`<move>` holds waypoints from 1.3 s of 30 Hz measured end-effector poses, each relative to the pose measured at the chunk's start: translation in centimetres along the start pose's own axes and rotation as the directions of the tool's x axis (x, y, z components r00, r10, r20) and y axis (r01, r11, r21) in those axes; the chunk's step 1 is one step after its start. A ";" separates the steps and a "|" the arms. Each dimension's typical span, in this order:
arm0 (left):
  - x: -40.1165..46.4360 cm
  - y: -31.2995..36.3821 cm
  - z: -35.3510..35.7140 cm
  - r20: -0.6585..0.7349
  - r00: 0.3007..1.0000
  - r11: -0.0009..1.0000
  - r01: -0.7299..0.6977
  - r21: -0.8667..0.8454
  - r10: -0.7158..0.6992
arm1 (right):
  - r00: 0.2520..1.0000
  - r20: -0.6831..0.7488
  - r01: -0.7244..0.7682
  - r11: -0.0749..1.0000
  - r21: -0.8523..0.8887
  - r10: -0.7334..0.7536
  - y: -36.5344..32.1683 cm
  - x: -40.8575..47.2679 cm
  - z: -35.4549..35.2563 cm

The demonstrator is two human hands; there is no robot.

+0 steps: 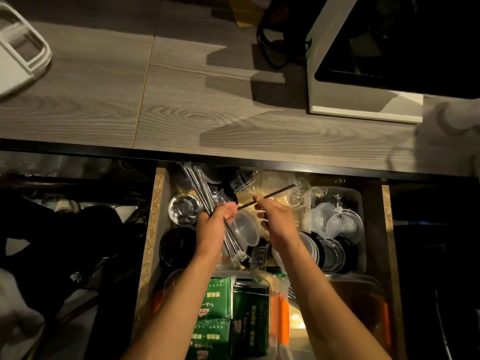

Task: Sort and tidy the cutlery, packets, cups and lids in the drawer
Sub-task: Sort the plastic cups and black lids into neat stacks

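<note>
Hands work over open drawer (152, 216), mid-sort on cutlery. Left hand (211, 227) grips bundle of wrapped utensils (200, 187), angled up & away from it; right hand (278, 220) pinches single dark stick (270, 194), tip pointing away to its right. Clear cups (185, 207) & lids (337, 224) flank both hands; green packets (233, 307) lie under forearms. Next, prob: add stick to bundle, needing alignment w/ the rest.

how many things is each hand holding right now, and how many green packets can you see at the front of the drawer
Left hand, bundle of clear-wrapped cutlery: 1
Right hand, dark thin stick: 1
Green packets showing at the drawer's near end: 3; more may be hidden under the arms
Total: 5
</note>
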State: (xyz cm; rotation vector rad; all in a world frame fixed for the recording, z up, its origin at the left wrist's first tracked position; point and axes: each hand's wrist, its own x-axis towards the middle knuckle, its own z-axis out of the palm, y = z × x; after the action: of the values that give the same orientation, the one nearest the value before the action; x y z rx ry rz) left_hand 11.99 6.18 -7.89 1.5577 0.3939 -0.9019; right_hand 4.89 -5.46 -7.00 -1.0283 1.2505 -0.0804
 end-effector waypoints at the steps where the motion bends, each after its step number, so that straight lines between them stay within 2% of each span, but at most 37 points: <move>1: -0.3 0.1 0.0 -0.004 1.000 1.000 -0.008 0.015 0.008 | 0.998 -0.022 0.053 0.998 -0.017 -0.053 0.1 -0.5 -0.1; 4: -1.4 0.5 0.3 0.001 0.999 0.998 -0.044 0.044 0.044 | 0.964 -0.087 0.248 0.968 -0.036 -0.250 0.1 -1.9 -0.5; 8: -2.8 0.8 0.8 0.030 0.998 0.998 -0.049 0.045 0.048 | 0.864 -0.103 0.491 0.870 -0.045 -0.493 -0.5 -4.6 -1.6; 12: -4.5 1.1 1.4 0.086 0.994 0.996 -0.074 0.045 0.070 | 0.761 -0.140 0.638 0.770 -0.016 -0.633 -2.5 -7.3 -3.4; 14: -5.3 1.4 1.8 0.110 0.992 0.998 -0.064 0.029 0.060 | 0.741 -0.143 0.664 0.748 0.010 -0.656 -3.5 -8.1 -4.8; 16: -6.1 1.5 2.3 0.154 0.988 1.000 0.004 -0.027 0.000 | 0.765 -0.065 0.641 0.767 -0.008 -0.640 -3.8 -8.6 -5.9; 20: -7.8 1.2 3.5 0.227 0.964 0.981 0.166 -0.100 -0.140 | 0.832 0.226 0.545 0.822 -0.163 -0.507 -2.8 -9.6 -5.7; 25: -10.1 0.8 5.5 0.297 0.954 0.960 0.043 -0.277 0.044 | 0.850 0.247 0.517 0.827 -0.223 -0.465 -0.6 -10.0 -6.7; 28: -11.1 -0.1 6.4 0.274 0.958 0.936 0.018 -0.350 0.084 | 0.838 0.301 0.529 0.815 -0.238 -0.456 0.1 -10.3 -8.4; 30: -11.8 -0.2 7.1 0.224 0.967 0.907 -0.018 -0.420 0.123 | 0.847 0.282 0.514 0.828 -0.222 -0.450 0.3 -10.8 -9.9; 32: -12.9 0.6 7.8 0.168 0.974 0.831 -0.034 -0.555 0.152 | 0.899 0.137 0.432 0.891 -0.139 -0.415 0.4 -11.3 -11.4; 34: -14.0 1.3 8.6 0.175 0.973 0.769 -0.006 -0.639 0.153 | 0.958 0.018 0.284 0.957 0.063 -0.286 0.6 -11.5 -12.7; 36: -15.2 1.3 9.9 0.207 0.968 0.788 0.016 -0.616 0.141 | 0.985 0.035 0.152 0.953 0.261 -0.167 0.4 -11.8 -13.3; 39: -17.0 -0.1 12.2 0.232 0.964 0.845 0.018 -0.534 0.126 | 0.992 0.070 0.066 0.896 0.439 -0.107 0.0 -12.6 -13.5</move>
State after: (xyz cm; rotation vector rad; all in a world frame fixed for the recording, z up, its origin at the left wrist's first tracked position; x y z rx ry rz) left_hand -2.77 -1.27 4.89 0.9183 0.3696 -0.8477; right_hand -10.63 -6.40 2.94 -0.6864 1.0381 -0.3640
